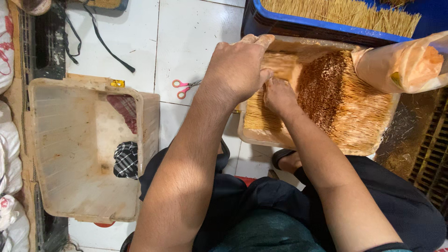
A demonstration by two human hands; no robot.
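A shallow beige tray lies on the floor in front of me, filled with thin tan sticks; many have reddish-brown ends. My left hand reaches over the tray's far left corner, fingers curled down around a bunch of the sticks. Just below it, my right hand rests on the same sticks, its fingertips tucked under the left hand's thumb and hidden.
A blue crate of more sticks stands beyond the tray. An orange plastic bag overlaps the tray's right end. Pink-handled scissors lie on the white tiles. A large clear tub sits at left over checked cloth.
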